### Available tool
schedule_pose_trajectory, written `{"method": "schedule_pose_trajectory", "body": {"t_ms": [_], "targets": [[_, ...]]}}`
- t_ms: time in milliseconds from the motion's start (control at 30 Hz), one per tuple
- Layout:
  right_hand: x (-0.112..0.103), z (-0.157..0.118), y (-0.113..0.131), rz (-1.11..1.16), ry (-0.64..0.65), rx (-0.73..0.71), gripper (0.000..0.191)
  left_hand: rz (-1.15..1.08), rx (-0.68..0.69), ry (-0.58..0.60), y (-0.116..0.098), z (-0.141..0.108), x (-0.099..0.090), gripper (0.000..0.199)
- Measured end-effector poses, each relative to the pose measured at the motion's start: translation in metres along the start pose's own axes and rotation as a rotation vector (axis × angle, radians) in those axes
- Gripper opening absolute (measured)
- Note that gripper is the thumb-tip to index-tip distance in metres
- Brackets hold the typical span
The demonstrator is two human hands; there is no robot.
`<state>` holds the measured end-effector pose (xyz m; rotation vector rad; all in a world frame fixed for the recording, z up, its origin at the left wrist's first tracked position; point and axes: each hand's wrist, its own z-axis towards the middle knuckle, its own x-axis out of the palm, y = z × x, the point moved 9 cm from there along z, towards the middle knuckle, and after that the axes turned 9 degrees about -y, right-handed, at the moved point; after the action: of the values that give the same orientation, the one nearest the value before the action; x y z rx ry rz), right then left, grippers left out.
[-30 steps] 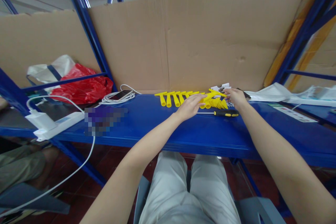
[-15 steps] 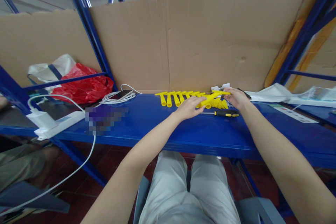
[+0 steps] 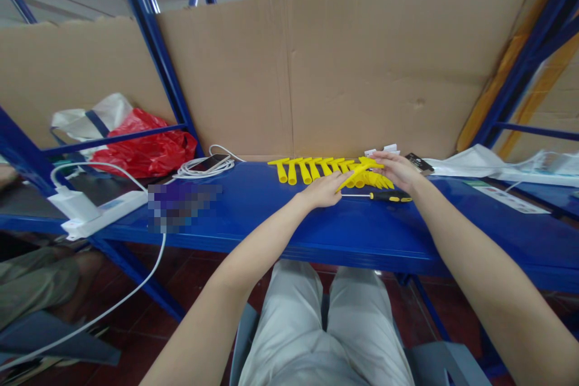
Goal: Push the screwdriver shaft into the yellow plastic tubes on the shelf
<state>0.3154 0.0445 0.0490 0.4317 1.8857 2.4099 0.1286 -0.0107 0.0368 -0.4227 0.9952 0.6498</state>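
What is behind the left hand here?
Behind the left hand, part of a row of yellow pieces shows; the hand covers the near ends of some, and whatever lies directly beneath it cannot be seen.

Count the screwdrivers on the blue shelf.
1: a black-and-yellow screwdriver, lying on the blue shelf just in front of the yellow tubular pieces. Others may be hidden.

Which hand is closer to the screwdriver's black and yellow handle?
The right. The right hand is just beyond the handle; the left hand is farther away, off to its left.
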Motion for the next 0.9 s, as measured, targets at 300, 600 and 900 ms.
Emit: {"method": "schedule_pose_trajectory", "body": {"t_ms": [300,600,900], "targets": [[0.029,-0.012,-0.015,-0.039,0.102,0.052,0.025,0.049,-0.067,0.013,0.005,0.001,-0.003,0.067],[0.046,-0.015,-0.03,-0.178,0.253,0.031,0.026,0.154,-0.076,0.026,0.004,0.0,-0.004,0.063],[0.052,-0.022,-0.023,-0.26,0.317,0.007,0.023,0.194,-0.18,0.036,0.013,-0.002,-0.008,0.058]]}}
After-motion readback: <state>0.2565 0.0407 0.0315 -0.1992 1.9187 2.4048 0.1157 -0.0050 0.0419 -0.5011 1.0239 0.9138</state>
